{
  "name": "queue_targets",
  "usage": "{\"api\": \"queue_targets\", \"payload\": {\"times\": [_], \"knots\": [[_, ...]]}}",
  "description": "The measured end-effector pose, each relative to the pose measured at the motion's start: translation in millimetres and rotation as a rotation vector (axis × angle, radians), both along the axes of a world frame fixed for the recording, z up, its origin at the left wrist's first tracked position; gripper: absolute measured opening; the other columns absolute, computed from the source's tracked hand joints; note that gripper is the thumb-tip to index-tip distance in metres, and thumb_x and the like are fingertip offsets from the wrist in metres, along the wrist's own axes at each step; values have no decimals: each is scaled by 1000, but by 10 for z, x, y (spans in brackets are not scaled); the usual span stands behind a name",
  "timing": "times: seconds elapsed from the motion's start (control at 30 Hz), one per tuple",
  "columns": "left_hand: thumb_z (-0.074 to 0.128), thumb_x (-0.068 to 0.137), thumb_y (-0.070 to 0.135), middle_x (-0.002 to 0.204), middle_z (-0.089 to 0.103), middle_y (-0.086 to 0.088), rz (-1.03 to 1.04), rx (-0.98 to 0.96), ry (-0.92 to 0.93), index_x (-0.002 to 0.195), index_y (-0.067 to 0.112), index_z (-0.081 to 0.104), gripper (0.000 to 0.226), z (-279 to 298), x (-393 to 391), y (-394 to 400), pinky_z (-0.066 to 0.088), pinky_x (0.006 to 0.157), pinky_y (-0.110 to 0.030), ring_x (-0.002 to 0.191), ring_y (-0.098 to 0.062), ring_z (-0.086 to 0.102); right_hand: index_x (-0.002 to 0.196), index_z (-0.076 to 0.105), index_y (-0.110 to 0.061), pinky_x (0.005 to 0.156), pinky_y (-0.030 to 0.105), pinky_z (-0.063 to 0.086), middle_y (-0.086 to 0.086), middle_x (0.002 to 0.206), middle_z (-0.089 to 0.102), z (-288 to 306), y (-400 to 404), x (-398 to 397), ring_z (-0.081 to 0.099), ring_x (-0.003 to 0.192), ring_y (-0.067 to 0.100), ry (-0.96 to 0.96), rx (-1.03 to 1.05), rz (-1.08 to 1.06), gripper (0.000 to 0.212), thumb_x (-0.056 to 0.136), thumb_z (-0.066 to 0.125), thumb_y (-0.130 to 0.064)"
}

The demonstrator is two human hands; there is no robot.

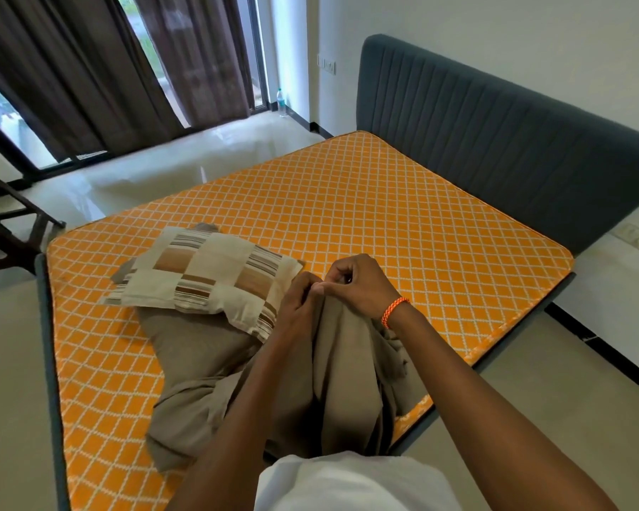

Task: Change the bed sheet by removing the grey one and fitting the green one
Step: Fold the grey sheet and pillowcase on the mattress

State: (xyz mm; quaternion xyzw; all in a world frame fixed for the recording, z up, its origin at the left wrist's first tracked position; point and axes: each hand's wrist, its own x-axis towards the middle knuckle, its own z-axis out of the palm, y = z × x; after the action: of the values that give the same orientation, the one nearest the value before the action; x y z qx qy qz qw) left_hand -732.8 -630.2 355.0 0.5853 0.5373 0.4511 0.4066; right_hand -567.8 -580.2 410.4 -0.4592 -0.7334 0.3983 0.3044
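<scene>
A grey-brown sheet (200,366) lies bunched on the near part of the bare orange diamond-patterned mattress (366,215). Both my hands hold one gathered edge of it up above the mattress. My left hand (297,304) grips the cloth from the left, and my right hand (358,285), with an orange band at the wrist, pinches the same edge beside it. The rest of the sheet hangs down from my hands towards my body. A striped patchwork pillow (207,274) rests partly on the sheet, left of my hands. No green sheet is in view.
A dark grey padded headboard (495,134) stands along the bed's right side. Brown curtains (71,68) cover glass doors at the back, with a water bottle (281,103) on the floor by the wall. A dark wooden rack (12,230) stands at the left.
</scene>
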Motion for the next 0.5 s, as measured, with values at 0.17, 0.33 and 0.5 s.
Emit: {"api": "queue_targets", "payload": {"times": [0.17, 0.33, 0.5], "knots": [[51, 103, 47, 87, 58, -5, -48, -6, -30, 97, 15, 61, 34, 133, 85, -44, 42, 71, -17, 81, -7, 54, 72, 76, -18, 61, 44, 52, 7, 67, 69, 26, -41, 162, 61, 61, 24, 31, -42, 22, 30, 83, 83, -45], [51, 109, 34, 80, 58, 13, -85, -40, -9, 94, 17, 63, 26, 133, 120, -37, 41, 70, -16, 78, -4, 55, 75, 77, -17, 62, 43, 52, 5, 68, 69, 27, -78, 219, 62, 64, 27, 65, -56, 10, 26, 85, 84, -39], [60, 107, 24, 79, 60, -11, -67, -70, -71, 93, 6, 66, 23, 199, 95, -76, 41, 66, -14, 75, -5, 53, 74, 77, -18, 62, 33, 52, 0, 68, 70, -30, -109, 234, 62, 64, 15, 67, -61, -11, 23, 85, 85, -37]]}}
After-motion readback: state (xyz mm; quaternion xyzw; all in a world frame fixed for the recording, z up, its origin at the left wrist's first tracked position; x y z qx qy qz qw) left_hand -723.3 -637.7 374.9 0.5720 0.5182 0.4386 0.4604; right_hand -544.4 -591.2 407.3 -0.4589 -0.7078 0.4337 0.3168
